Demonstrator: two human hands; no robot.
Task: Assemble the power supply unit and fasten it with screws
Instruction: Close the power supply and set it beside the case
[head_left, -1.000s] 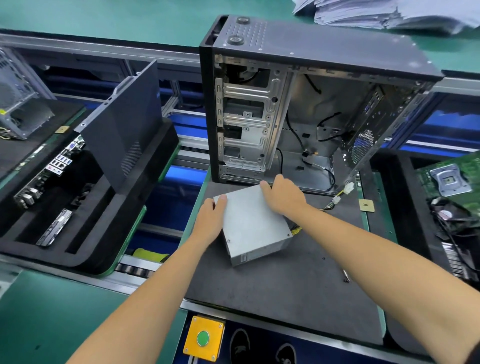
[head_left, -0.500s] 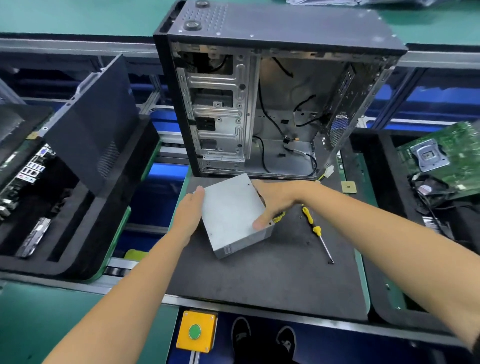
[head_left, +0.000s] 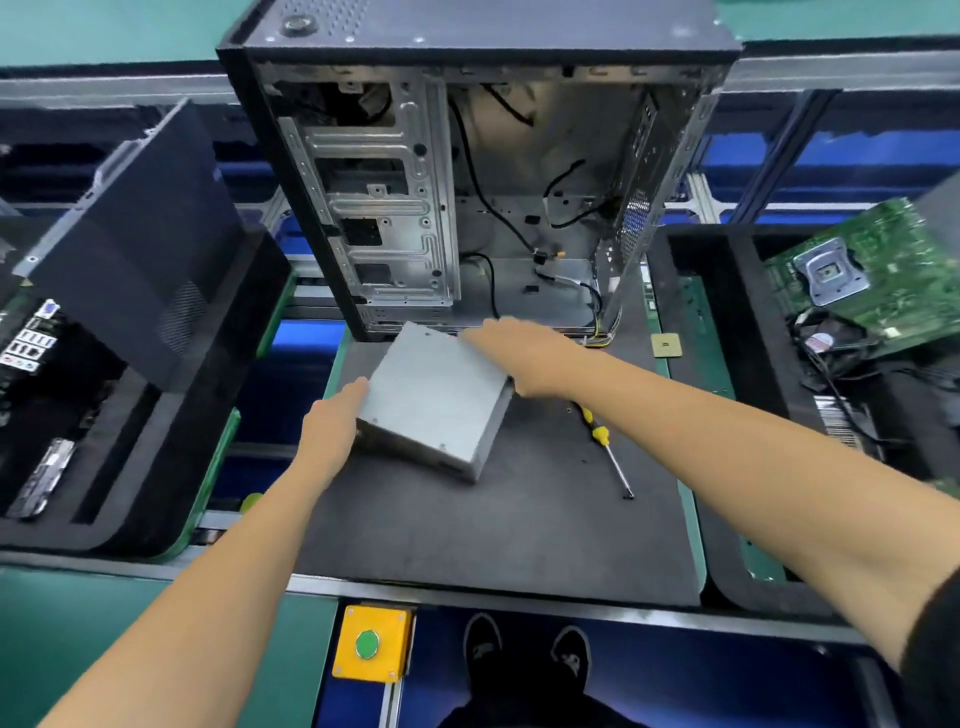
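Head view: no legible writing that we can make out. We hold the power supply unit (head_left: 436, 395) tilted above the black mat (head_left: 467, 530), just in front of the open PC case (head_left: 467, 171). Left hand (head_left: 332, 421) grips its left edge, right hand (head_left: 519, 353) curls over the far-right edge. Yellow-handled screwdriver (head_left: 605, 444) lies on the mat beside it.

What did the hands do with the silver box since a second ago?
Both hands kept hold of the power supply and tipped it: its near left edge, by the left hand, is now lifted off the mat. The right hand slid across its far right corner, nearer the open case. The screwdriver has stayed lying on the mat.
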